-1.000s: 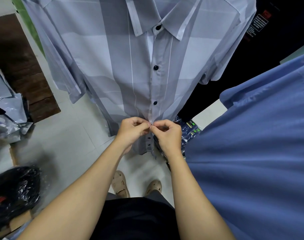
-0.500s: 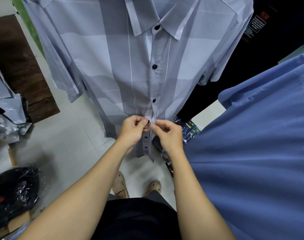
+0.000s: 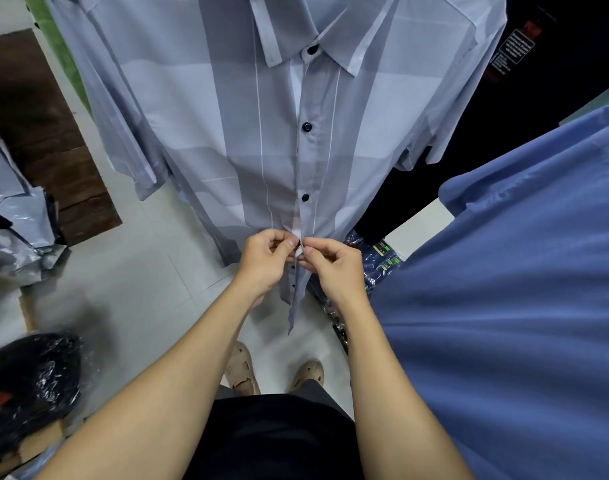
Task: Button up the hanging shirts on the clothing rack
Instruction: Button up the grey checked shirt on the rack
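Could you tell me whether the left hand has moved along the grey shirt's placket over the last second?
No, the left hand stays just below the third dark button of the grey shirt.

This looks like a clothing shop or its stockroom. A grey checked shirt (image 3: 226, 109) hangs beside a blue shirt (image 3: 524, 271) and a black garment with a printed tag (image 3: 512, 50). Plastic-wrapped packages (image 3: 15, 216) and bagged clothes (image 3: 382, 254) lie on the pale tiled floor (image 3: 133, 271).
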The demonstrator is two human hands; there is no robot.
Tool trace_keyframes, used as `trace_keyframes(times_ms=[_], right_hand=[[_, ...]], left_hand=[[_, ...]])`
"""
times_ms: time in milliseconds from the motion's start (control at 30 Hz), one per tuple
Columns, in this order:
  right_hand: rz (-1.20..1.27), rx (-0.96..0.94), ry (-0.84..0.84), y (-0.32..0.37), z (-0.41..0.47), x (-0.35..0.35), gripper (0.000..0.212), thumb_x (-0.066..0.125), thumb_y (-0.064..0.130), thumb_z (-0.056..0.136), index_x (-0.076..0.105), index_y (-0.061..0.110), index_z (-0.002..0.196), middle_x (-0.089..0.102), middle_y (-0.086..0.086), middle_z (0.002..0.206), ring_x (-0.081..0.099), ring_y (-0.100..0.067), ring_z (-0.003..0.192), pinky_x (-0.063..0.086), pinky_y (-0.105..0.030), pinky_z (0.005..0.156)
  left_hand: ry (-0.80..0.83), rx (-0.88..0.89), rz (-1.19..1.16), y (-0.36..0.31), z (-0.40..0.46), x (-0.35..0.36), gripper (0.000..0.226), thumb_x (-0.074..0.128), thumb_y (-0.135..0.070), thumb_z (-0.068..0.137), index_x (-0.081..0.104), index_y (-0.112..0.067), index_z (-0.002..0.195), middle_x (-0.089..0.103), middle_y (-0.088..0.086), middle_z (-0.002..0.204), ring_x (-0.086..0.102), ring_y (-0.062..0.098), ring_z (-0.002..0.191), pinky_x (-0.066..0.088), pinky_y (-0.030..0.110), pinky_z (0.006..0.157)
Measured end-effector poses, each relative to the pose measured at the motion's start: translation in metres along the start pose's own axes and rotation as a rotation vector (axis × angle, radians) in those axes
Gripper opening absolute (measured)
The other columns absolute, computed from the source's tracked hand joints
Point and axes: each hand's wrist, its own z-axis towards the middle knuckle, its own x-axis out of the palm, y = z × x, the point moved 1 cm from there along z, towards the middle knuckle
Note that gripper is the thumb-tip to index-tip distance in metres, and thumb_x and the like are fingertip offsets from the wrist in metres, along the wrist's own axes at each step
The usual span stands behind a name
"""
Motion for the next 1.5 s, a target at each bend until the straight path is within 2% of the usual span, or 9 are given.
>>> trace_keyframes(times_ms=[267, 433, 533, 700, 900, 1067, 1200, 1333, 1500], right_hand=[[0.042, -0.009, 0.049, 0.004, 0.001, 0.000, 0.013, 0.071, -0.007, 0.085, 0.068, 0.005, 0.089, 0.072, -0.013, 0.080, 0.072, -0.024, 0.075, 0.061, -0.032, 0.076], [-0.070, -0.079, 0.018, -0.002, 0.002, 0.003, 0.014, 0.075, 0.003, 0.083, 0.072, 0.017, 0.085, 0.074, -0.013, 0.086, 0.073, -0.031, 0.083, 0.059, -0.049, 0.084], [-0.157, -0.125, -0.001, -0.004, 0.002, 0.002, 0.012, 0.074, 0.001, 0.083, 0.075, 0.011, 0.089, 0.076, -0.011, 0.084, 0.073, -0.027, 0.081, 0.060, -0.040, 0.080], [-0.129, -0.135, -0.006, -0.009, -0.002, 0.004, 0.010, 0.077, 0.005, 0.083, 0.077, 0.010, 0.092, 0.077, -0.005, 0.084, 0.073, -0.015, 0.077, 0.057, -0.027, 0.074], [-0.082, -0.126, -0.010, -0.010, -0.004, 0.009, 0.014, 0.078, 0.002, 0.082, 0.075, 0.012, 0.091, 0.075, -0.003, 0.081, 0.070, -0.011, 0.074, 0.057, -0.024, 0.073], [-0.116, -0.145, -0.099, -0.011, -0.004, 0.017, 0.019, 0.077, 0.003, 0.081, 0.074, 0.021, 0.085, 0.074, 0.000, 0.078, 0.068, -0.015, 0.072, 0.057, -0.028, 0.072], [-0.145, -0.169, -0.116, -0.012, -0.005, 0.016, 0.014, 0.077, 0.006, 0.082, 0.078, 0.016, 0.092, 0.076, -0.001, 0.084, 0.070, -0.013, 0.074, 0.056, -0.027, 0.073], [-0.257, -0.251, -0.156, -0.010, -0.008, 0.018, 0.018, 0.076, 0.004, 0.083, 0.079, 0.013, 0.098, 0.072, 0.000, 0.091, 0.066, 0.002, 0.072, 0.049, -0.011, 0.071], [-0.281, -0.246, -0.174, -0.010, -0.006, 0.018, 0.017, 0.075, 0.006, 0.084, 0.079, 0.012, 0.100, 0.070, 0.002, 0.090, 0.066, -0.002, 0.074, 0.050, -0.015, 0.074]], left_hand=[[0.060, -0.014, -0.052, -0.005, -0.006, -0.001, 0.016, 0.053, -0.004, 0.098, 0.065, -0.011, 0.090, 0.069, 0.007, 0.086, 0.067, 0.017, 0.081, 0.056, 0.023, 0.077], [0.015, -0.034, -0.091, -0.008, -0.009, -0.001, 0.012, 0.063, -0.010, 0.091, 0.070, -0.010, 0.081, 0.074, 0.005, 0.077, 0.072, 0.018, 0.078, 0.057, 0.027, 0.076], [-0.015, -0.008, -0.046, -0.004, -0.011, -0.001, 0.006, 0.074, -0.016, 0.086, 0.071, -0.011, 0.084, 0.075, 0.011, 0.086, 0.073, 0.022, 0.086, 0.059, 0.031, 0.082], [-0.060, 0.001, -0.018, 0.002, -0.010, 0.000, 0.012, 0.067, -0.013, 0.092, 0.071, -0.008, 0.082, 0.073, 0.016, 0.083, 0.070, 0.025, 0.080, 0.059, 0.030, 0.078], [-0.089, -0.077, -0.160, 0.003, -0.013, 0.003, 0.014, 0.067, -0.013, 0.092, 0.073, -0.001, 0.088, 0.074, 0.015, 0.085, 0.072, 0.022, 0.082, 0.057, 0.024, 0.072], [-0.200, -0.092, -0.172, 0.004, -0.012, 0.009, 0.016, 0.072, -0.018, 0.089, 0.076, -0.004, 0.082, 0.075, 0.015, 0.081, 0.073, 0.032, 0.086, 0.060, 0.041, 0.084], [-0.208, -0.112, -0.177, 0.003, -0.011, 0.010, 0.015, 0.071, -0.017, 0.089, 0.076, -0.005, 0.083, 0.075, 0.015, 0.084, 0.073, 0.032, 0.088, 0.059, 0.043, 0.087], [-0.185, -0.154, -0.232, 0.000, -0.011, 0.012, 0.015, 0.069, -0.013, 0.090, 0.074, -0.006, 0.078, 0.074, 0.019, 0.085, 0.072, 0.033, 0.089, 0.059, 0.040, 0.087], [-0.123, -0.185, -0.321, -0.004, -0.013, 0.009, 0.007, 0.072, -0.009, 0.087, 0.074, -0.002, 0.087, 0.075, 0.018, 0.089, 0.074, 0.028, 0.090, 0.058, 0.033, 0.085]])
